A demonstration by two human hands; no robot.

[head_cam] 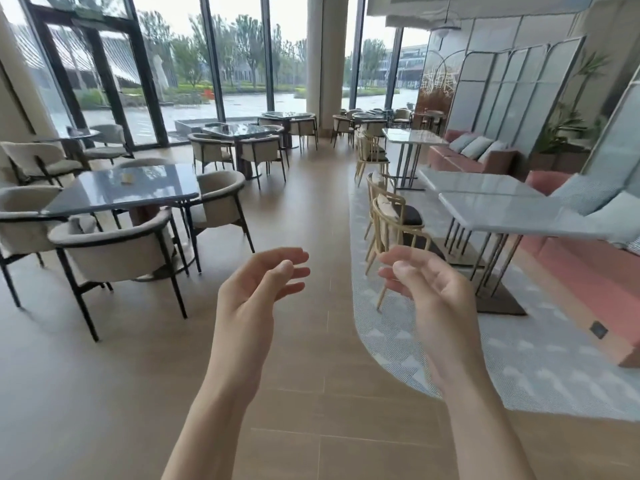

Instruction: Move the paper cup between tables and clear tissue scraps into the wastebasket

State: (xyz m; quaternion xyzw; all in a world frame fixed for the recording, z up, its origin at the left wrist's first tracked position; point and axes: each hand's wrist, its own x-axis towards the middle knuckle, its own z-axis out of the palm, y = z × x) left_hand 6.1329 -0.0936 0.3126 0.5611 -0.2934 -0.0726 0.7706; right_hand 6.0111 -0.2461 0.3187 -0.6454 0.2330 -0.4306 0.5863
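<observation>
Your left hand (258, 287) and right hand (427, 289) are raised side by side in front of you, palms turned inward, fingers loosely curled and holding nothing; a clear gap of floor shows between them. Both bare forearms reach up from the bottom edge of the view.

Beneath and ahead of your hands runs a wide aisle of wood-look floor (304, 209), stretching toward the tall glass wall (239, 64) at the far end. On your right, the curved edge of a pale patterned rug (519, 358) borders the aisle; wooden chairs (391, 220) stand on it beside white marble-look tables (512, 213) on thin metal legs, with a pink sofa bench (588, 265) behind them. On your left, the dark glossy table (121, 190) is ringed by beige armchairs (114, 244), the nearest standing at the aisle's edge.

On that dark table, near its far side, sits a small tan object (126, 179); it is too small and blurred to tell whether it is the paper cup or a scrap of tissue. More dark tables (239, 129) and chairs stand further back near the glass, beside a thick round column (325, 57).
</observation>
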